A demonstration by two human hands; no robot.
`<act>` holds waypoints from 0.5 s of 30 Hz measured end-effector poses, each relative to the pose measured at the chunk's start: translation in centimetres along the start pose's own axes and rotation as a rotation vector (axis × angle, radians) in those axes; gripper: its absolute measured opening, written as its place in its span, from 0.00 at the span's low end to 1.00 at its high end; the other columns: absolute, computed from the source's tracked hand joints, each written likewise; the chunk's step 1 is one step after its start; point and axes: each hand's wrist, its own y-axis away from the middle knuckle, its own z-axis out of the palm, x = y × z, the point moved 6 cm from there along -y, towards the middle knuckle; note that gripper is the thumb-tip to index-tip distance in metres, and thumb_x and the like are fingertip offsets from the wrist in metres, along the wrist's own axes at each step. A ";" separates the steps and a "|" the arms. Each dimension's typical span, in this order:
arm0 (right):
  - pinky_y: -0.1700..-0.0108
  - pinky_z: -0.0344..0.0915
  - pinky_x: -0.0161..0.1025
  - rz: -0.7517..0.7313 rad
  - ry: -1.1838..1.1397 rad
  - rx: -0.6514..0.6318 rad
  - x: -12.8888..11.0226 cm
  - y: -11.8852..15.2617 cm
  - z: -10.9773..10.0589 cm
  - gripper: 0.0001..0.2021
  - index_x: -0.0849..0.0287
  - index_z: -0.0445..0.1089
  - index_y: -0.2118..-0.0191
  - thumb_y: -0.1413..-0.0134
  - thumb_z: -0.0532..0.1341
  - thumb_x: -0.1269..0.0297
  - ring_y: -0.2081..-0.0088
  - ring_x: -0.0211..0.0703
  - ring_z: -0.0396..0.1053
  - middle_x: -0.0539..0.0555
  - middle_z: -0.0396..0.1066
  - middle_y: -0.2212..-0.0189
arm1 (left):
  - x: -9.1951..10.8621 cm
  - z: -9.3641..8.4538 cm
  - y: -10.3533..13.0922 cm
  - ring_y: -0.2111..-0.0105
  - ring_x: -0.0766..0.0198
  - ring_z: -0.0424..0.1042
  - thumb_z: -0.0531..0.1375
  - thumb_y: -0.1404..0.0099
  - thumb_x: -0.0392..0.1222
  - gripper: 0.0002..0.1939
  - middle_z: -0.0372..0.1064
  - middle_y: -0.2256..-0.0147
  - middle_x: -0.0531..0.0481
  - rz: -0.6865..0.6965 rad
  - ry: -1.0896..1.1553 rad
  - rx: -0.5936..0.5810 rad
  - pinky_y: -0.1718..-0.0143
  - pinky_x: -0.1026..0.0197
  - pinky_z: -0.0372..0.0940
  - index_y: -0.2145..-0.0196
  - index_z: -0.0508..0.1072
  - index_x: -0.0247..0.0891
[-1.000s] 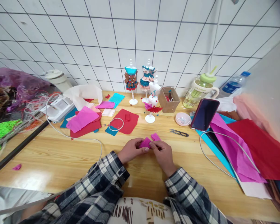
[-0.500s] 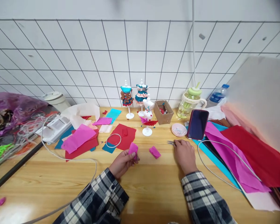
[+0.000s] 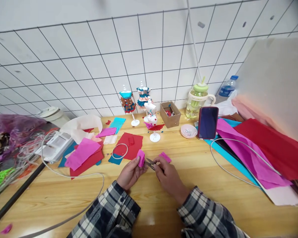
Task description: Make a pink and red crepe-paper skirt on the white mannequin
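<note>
Between the thumb and fingers of my left hand (image 3: pixel 129 174) stands a small folded piece of magenta crepe paper (image 3: pixel 140 157). My right hand (image 3: pixel 171 178) grips small metal scissors (image 3: pixel 151 163), their blades spread and pointing left, close to the lower edge of that paper. Whether the blades touch it I cannot tell. Just behind my right fingers lies a second magenta piece (image 3: pixel 166 156), partly covered by them. Further back is a small white dress form (image 3: pixel 151 108) with red and magenta trim at its stand.
Two dressed forms (image 3: pixel 127 100) stand near the wall beside a cardboard box (image 3: pixel 171 119). A pink dish of beads (image 3: pixel 188 131), a phone (image 3: pixel 208 123) and a green-lidded jug (image 3: pixel 196 102) are at right. Coloured sheets (image 3: pixel 83 155) lie left; a white cable (image 3: pixel 103 185) crosses the table.
My right hand has picked up the scissors from the table and brought them left to the magenta paper. My left hand still holds the paper. The view has tilted slightly.
</note>
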 end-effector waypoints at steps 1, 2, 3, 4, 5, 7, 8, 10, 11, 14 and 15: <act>0.74 0.52 0.33 -0.012 0.038 0.031 0.0 0.1 0.1 0.08 0.56 0.65 0.59 0.38 0.52 0.61 0.78 0.37 0.63 0.45 0.66 0.80 | 0.0 0.0 0.0 0.68 0.67 0.73 0.68 0.43 0.43 0.12 0.75 0.67 0.48 0.007 0.007 0.016 0.61 0.64 0.68 0.65 0.74 0.33; 0.73 0.52 0.33 -0.022 0.075 0.060 0.1 0.1 -0.1 0.07 0.56 0.65 0.59 0.39 0.52 0.62 0.77 0.37 0.63 0.46 0.67 0.79 | 0.0 0.0 -0.1 0.68 0.68 0.73 0.68 0.44 0.42 0.11 0.74 0.68 0.49 0.014 0.011 0.031 0.61 0.64 0.68 0.66 0.74 0.33; 0.73 0.52 0.33 -0.028 0.100 0.079 0.3 0.1 -0.3 0.07 0.56 0.65 0.59 0.39 0.53 0.62 0.76 0.37 0.64 0.46 0.67 0.78 | 0.0 0.0 -0.1 0.69 0.68 0.73 0.68 0.44 0.42 0.10 0.74 0.69 0.49 0.019 0.008 0.044 0.62 0.65 0.68 0.67 0.74 0.33; 0.72 0.52 0.33 -0.030 0.113 0.090 0.4 0.1 -0.7 0.07 0.56 0.65 0.59 0.39 0.53 0.62 0.76 0.37 0.64 0.47 0.68 0.77 | 0.0 0.0 -0.2 0.70 0.69 0.72 0.68 0.44 0.42 0.10 0.73 0.71 0.50 0.023 0.000 0.055 0.63 0.66 0.68 0.68 0.74 0.33; 0.72 0.52 0.33 -0.030 0.120 0.096 0.5 0.1 -1.0 0.07 0.56 0.65 0.59 0.39 0.52 0.62 0.76 0.37 0.64 0.47 0.68 0.77 | 0.0 0.0 -0.2 0.71 0.69 0.72 0.68 0.44 0.42 0.10 0.72 0.73 0.51 0.025 -0.015 0.063 0.65 0.66 0.68 0.69 0.74 0.33; 0.72 0.52 0.34 -0.036 0.135 0.092 0.6 0.1 -1.4 0.08 0.56 0.65 0.58 0.38 0.52 0.62 0.76 0.38 0.65 0.46 0.68 0.77 | 0.1 0.1 -0.3 0.73 0.69 0.71 0.68 0.44 0.43 0.11 0.71 0.74 0.51 0.031 -0.058 0.071 0.67 0.67 0.68 0.70 0.73 0.33; 0.71 0.52 0.34 -0.044 0.148 0.088 0.6 0.2 -1.5 0.08 0.56 0.65 0.58 0.38 0.51 0.63 0.75 0.38 0.65 0.47 0.68 0.77 | 0.1 0.1 -0.3 0.73 0.69 0.70 0.68 0.44 0.44 0.12 0.70 0.75 0.51 0.035 -0.079 0.072 0.68 0.67 0.67 0.70 0.73 0.33; 0.70 0.52 0.34 -0.063 0.176 0.089 0.4 0.3 -1.5 0.08 0.57 0.64 0.57 0.38 0.51 0.63 0.74 0.39 0.66 0.47 0.69 0.76 | 0.1 0.2 -0.3 0.74 0.70 0.69 0.68 0.44 0.44 0.12 0.69 0.75 0.52 0.049 -0.112 0.069 0.69 0.68 0.67 0.69 0.73 0.33; 0.70 0.52 0.34 -0.072 0.185 0.089 0.4 0.3 -1.4 0.08 0.57 0.64 0.57 0.37 0.51 0.64 0.74 0.39 0.66 0.47 0.70 0.75 | 0.1 0.2 -0.3 0.74 0.71 0.69 0.68 0.44 0.44 0.12 0.69 0.75 0.52 0.057 -0.125 0.067 0.69 0.68 0.67 0.69 0.73 0.33; 0.70 0.52 0.34 -0.090 0.188 0.079 0.3 0.4 -1.1 0.07 0.56 0.64 0.58 0.37 0.51 0.64 0.74 0.39 0.66 0.48 0.71 0.73 | 0.0 0.3 -0.3 0.74 0.71 0.68 0.68 0.43 0.44 0.12 0.69 0.74 0.53 0.077 -0.166 0.071 0.67 0.68 0.67 0.68 0.73 0.32; 0.70 0.52 0.34 -0.092 0.188 0.074 0.4 0.4 -1.0 0.07 0.56 0.64 0.58 0.37 0.51 0.64 0.74 0.39 0.66 0.48 0.71 0.73 | 0.0 0.3 -0.3 0.73 0.71 0.68 0.67 0.43 0.44 0.12 0.69 0.74 0.52 0.079 -0.186 0.072 0.67 0.67 0.68 0.68 0.73 0.32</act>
